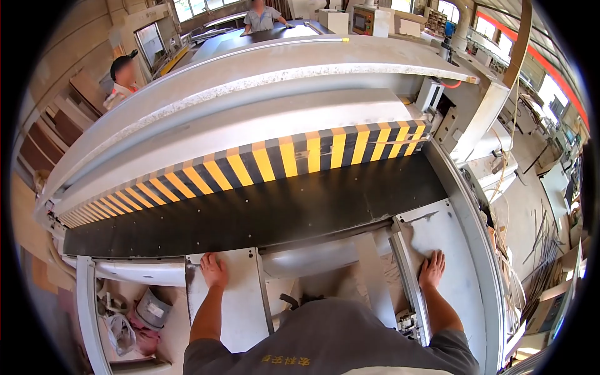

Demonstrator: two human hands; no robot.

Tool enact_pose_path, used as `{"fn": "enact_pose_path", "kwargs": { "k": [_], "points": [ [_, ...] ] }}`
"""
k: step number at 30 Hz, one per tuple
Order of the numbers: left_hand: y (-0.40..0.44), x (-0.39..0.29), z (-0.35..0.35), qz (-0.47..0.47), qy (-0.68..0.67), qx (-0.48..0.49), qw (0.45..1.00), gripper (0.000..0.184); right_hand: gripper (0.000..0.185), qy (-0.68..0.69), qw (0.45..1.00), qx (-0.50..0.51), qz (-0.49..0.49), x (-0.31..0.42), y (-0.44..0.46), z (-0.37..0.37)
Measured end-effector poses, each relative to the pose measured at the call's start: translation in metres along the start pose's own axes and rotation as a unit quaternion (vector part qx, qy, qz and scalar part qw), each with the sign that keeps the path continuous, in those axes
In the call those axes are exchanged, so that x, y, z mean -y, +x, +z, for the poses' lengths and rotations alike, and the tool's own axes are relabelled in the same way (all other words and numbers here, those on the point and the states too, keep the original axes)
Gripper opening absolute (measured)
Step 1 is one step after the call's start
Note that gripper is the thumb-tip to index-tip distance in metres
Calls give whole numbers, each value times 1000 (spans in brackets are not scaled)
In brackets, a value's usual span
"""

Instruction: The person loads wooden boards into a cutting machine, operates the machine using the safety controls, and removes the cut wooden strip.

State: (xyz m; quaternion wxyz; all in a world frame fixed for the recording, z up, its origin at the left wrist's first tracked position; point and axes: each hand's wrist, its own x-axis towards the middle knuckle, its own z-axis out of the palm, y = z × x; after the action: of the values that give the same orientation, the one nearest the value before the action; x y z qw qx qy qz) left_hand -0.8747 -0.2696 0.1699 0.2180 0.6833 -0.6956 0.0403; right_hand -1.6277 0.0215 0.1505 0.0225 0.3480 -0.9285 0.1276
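My left hand (214,271) lies flat, fingers forward, on a pale metal support plate (240,306) at the machine's front. On a second, wider metal plate (472,269) to the right rests my right hand (432,270), its fingers slightly spread. Neither hand holds anything. Just beyond both hands runs a long dark bed (281,209) dotted with small holes or screws. Behind it a yellow-and-black striped bar (287,159) spans the machine below a white beam.
A raised grey crossbeam (300,65) arches over the machine. One person (261,19) stands at a dark sheet behind it, another (124,78) at the far left. Below the left gap sit a bucket (152,309) and bags. Thin rods (544,256) lie at right.
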Motion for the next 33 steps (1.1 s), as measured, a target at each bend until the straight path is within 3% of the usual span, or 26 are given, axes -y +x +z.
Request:
{"fn": "enact_pose_path", "kwargs": {
  "k": [7,33],
  "points": [
    [3,-2,-1,-10,6,-3,1000,23,60,6,1000,-1,1,0,-1,-1],
    [7,3,-5,2,-26,-22,999,19,60,3,1000,16,10,7,0,-16]
  ]
}}
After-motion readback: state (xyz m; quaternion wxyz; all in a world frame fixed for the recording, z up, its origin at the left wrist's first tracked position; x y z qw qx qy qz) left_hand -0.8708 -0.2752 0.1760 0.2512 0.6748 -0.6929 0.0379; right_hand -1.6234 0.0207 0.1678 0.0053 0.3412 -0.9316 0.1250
